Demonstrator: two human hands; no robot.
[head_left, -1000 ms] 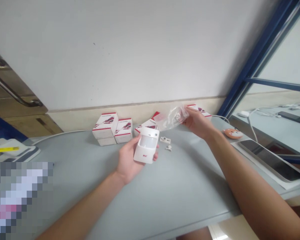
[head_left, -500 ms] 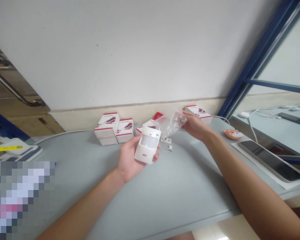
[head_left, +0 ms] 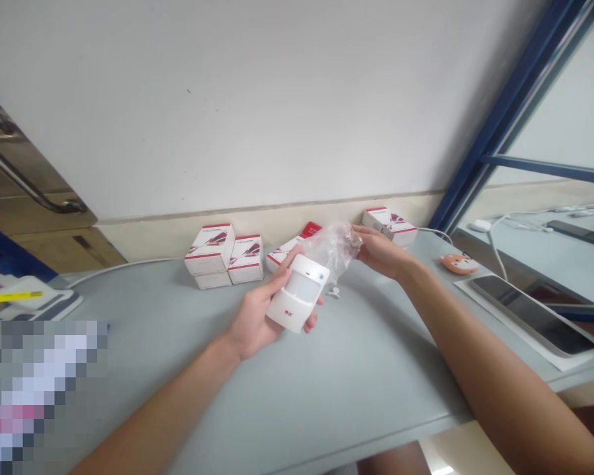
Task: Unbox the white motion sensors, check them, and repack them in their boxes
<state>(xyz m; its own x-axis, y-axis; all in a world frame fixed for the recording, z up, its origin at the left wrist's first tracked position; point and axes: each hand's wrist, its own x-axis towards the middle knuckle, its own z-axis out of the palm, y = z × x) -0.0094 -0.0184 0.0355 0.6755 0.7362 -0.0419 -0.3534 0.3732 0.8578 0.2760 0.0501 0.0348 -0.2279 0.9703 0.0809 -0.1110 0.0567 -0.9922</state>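
Note:
My left hand (head_left: 257, 320) is closed around a white motion sensor (head_left: 297, 295), its front with the pale window and small red logo turned up toward me. To the right and a little farther off, my right hand (head_left: 379, 251) pinches a crumpled clear plastic bag (head_left: 334, 245). The bag's left side reaches the top of the sensor; I cannot tell whether the two touch. Just under the bag, a small white bracket part (head_left: 333, 291) lies on the grey table (head_left: 297, 402).
White-and-red boxes (head_left: 209, 249) stand by the wall at left, another box (head_left: 390, 225) behind my right hand. An orange animal-faced object (head_left: 459, 263) and a dark flat device (head_left: 534, 313) on a white sheet lie at right. A white power strip (head_left: 54, 300) sits at left.
The sensor has tilted clockwise and come closer to the bag. The bag has shifted slightly left and down with my right hand, and now covers one of the small white parts.

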